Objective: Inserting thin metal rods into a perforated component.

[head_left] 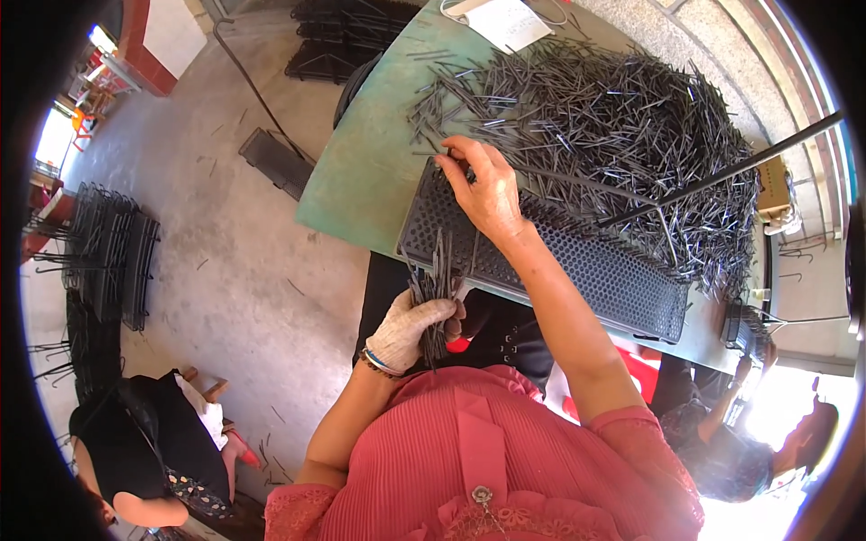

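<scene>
A bundle of thin black rods (439, 270) stands roughly upright above the wearer's lap, clasped by the gloved left hand (401, 332), fingers wrapped round its lower part. Just beyond it, a black perforated tray (586, 275) lies along the near edge of the green bench (347, 194). The bare right hand (492, 191) is over the tray's left end, fingers bent toward the thumb; whether it pinches a rod cannot be told. Behind the tray spreads a large, tangled heap of similar rods (622, 126), with a white sheet (499, 22) near its far left side. Black racks (101, 261) stand on the concrete floor (234, 298) at left.
</scene>
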A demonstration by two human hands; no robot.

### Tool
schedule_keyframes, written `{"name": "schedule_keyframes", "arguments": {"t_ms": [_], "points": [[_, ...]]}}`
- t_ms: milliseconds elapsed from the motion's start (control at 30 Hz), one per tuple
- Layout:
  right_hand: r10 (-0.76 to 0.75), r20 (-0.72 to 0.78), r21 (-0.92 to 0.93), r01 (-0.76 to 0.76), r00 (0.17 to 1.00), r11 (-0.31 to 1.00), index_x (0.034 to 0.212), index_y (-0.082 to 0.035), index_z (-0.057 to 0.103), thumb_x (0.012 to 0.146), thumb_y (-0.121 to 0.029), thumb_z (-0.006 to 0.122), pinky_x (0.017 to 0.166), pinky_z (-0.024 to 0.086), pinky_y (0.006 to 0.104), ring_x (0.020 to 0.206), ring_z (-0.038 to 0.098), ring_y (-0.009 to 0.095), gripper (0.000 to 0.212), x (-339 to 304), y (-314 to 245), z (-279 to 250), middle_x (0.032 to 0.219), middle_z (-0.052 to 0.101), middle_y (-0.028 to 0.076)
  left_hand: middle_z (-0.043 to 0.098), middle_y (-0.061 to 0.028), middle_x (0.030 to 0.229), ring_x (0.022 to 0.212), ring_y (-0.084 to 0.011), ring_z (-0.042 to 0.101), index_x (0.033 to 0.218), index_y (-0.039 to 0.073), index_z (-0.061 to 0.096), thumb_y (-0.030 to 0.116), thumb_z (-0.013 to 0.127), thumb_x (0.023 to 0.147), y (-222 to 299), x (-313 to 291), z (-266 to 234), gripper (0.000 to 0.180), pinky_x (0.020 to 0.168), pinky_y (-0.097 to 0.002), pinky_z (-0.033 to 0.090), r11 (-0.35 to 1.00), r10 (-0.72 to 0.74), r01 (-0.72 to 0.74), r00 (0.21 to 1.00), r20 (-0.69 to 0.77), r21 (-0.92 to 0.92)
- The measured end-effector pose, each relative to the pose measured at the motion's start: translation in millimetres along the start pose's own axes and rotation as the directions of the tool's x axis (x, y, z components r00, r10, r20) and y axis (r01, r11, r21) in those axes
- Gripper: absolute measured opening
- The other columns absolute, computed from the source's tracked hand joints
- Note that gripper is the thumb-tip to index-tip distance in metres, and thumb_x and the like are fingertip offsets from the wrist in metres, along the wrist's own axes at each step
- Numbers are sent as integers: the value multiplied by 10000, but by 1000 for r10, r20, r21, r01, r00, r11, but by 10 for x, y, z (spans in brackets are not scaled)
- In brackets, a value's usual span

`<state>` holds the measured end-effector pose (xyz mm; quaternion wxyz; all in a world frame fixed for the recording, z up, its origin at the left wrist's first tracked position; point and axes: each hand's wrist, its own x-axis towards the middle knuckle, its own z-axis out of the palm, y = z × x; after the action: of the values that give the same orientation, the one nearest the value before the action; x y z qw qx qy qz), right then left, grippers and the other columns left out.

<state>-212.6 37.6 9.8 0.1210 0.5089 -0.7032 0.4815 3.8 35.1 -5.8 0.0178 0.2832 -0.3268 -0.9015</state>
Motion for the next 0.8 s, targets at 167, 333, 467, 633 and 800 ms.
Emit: {"name": "schedule_keyframes", "arguments": {"t_ms": [167,333,467,633,800], "points": [[-35,1,-1,35,999,999,1017,-46,639,794,-60,757,619,526,331,709,650,227,252,0,3,6,810,658,104,634,-67,799,639,-158,597,1037,-8,584,204,666,857,94,-41,-65,290,588,-301,507,995,72,-67,995,-65,74],[-46,-9,-18,46,999,999,1011,-41,641,795,-56,753,627,531,331,708,651,229,244,-6,24,-32,811,658,105,641,-46,803,672,-122,590,1004,-14,598,73,666,871,608,85,-204,173,614,-262,483,793,560,-501,823,-91,346],[-72,15,-25,72,997,997,1009,-42,638,799,-54,748,618,529,334,702,646,235,238,-8,-47,-18,807,656,104,658,-33,971,846,-115,630,1131,2,581,-33,718,812,950,730,-630,349,761,-250,521,582,802,-722,585,-120,373],[-109,46,-46,111,993,993,987,-67,643,784,-59,750,635,489,370,684,606,262,229,-40,-85,12,758,638,86,653,-47,990,869,-121,622,1107,-12,566,-17,732,811,706,1328,-1067,340,807,-263,529,673,720,-610,670,-181,419],[-140,78,-96,147,987,985,973,-61,643,779,-74,754,676,470,368,688,604,264,223,-5,-78,-4,750,638,79,662,-26,958,831,-107,614,1115,-13,580,67,738,839,711,1335,-1144,328,787,-274,524,612,754,-622,645,-124,488]]}}
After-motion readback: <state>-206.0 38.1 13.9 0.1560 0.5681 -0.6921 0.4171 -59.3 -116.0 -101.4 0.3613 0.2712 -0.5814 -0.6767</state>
